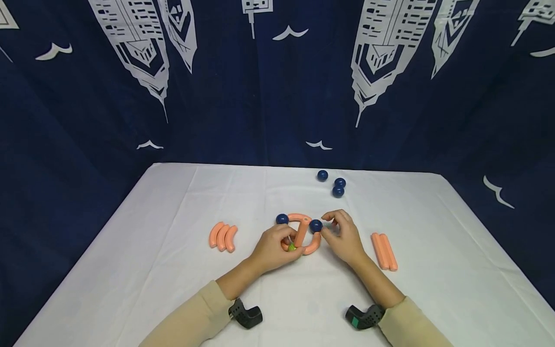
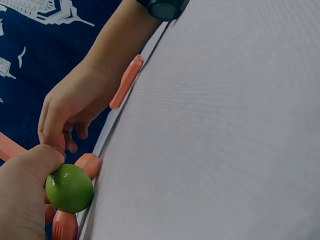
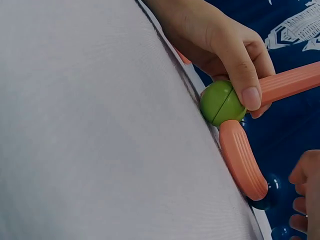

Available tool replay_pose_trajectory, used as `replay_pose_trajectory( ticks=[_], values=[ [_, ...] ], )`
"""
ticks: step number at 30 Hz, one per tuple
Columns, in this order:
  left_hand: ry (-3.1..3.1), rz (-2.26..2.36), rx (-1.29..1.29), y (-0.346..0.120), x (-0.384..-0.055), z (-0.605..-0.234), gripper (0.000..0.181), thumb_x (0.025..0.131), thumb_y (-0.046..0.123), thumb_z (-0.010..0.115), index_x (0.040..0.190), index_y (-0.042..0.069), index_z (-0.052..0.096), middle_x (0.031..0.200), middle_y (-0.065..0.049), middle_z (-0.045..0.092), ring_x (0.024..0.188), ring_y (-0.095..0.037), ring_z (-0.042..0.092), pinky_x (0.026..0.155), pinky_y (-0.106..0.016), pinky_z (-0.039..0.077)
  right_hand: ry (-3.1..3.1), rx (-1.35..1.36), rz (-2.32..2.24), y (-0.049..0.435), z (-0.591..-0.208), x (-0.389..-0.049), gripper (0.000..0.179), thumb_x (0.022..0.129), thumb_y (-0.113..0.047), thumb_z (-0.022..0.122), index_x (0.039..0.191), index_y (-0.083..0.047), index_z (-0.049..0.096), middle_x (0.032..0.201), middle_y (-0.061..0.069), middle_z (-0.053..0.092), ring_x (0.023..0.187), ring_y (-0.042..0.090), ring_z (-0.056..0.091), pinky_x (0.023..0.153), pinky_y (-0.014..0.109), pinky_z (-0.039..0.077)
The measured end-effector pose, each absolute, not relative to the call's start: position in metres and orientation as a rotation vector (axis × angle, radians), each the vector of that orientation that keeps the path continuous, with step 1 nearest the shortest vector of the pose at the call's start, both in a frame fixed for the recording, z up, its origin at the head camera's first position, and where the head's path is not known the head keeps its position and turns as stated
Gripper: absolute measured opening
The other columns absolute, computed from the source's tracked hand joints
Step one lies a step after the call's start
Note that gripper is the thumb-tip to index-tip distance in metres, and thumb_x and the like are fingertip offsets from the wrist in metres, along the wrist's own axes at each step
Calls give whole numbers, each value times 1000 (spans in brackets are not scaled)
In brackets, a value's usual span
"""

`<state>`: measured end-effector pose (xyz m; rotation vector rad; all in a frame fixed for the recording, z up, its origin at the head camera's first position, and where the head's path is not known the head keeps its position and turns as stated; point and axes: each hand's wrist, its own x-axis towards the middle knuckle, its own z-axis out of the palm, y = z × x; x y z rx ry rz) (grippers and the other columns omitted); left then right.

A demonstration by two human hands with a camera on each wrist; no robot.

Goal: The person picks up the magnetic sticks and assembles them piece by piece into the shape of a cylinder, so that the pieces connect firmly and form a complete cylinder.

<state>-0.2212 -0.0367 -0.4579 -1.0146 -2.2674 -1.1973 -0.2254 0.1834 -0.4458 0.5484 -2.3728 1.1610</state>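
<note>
A toy frame of curved orange pieces (image 1: 313, 245) and balls lies mid-table. My left hand (image 1: 274, 248) holds it at the green ball (image 3: 223, 103), thumb pressed where the ball meets a straight orange stick (image 1: 301, 233). That stick slants up and away from the ball. One blue ball (image 1: 282, 219) sits at the frame's far left, another blue ball (image 1: 315, 226) at its right side. My right hand (image 1: 345, 239) is beside the latter, fingers loosely bent, with nothing in its grasp. In the right wrist view a curved piece (image 3: 243, 160) joins the green ball to a blue one.
Three loose blue balls (image 1: 338, 192) lie near the table's far edge. To the left are three curved orange pieces (image 1: 223, 236) side by side. Two straight orange sticks (image 1: 384, 251) lie to the right. A dark blue patterned cloth (image 1: 260, 96) hangs behind the white table (image 1: 173, 289).
</note>
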Motion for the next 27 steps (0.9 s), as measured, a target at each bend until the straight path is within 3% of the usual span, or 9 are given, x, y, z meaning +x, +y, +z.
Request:
replay_pose_trajectory(
  ticks=[3,8,18,27],
  values=[
    [-2287,-1204,-1010,-37,-221,-457,18,75,17,82,81,12,65,73,6,53,65,-5,47,59,-18,40,-2436,528,1149,184,-450,-227,31,80,-4,67,111,-1,65,110,12,61,99,30,55,84,44,45],
    [-2288,-1187,-998,-37,-221,-458,17,75,16,81,81,12,66,72,5,53,66,-6,47,59,-18,41,-2571,594,1119,185,-455,-227,43,87,-17,69,127,-2,60,127,15,60,119,35,53,100,54,40],
    [-2306,-1200,-842,-37,-225,-459,16,81,19,78,92,8,71,77,2,56,70,-14,46,63,-24,39,-2569,436,1145,187,-455,-227,31,87,-21,72,111,-3,65,105,13,68,100,31,60,86,48,45],
    [-2361,-1260,-690,-38,-223,-456,24,85,16,77,103,2,72,86,-3,52,75,-17,49,65,-25,42,-2577,363,1149,186,-455,-226,32,84,-26,76,105,-5,66,98,9,67,94,27,59,81,44,45]
  ],
)
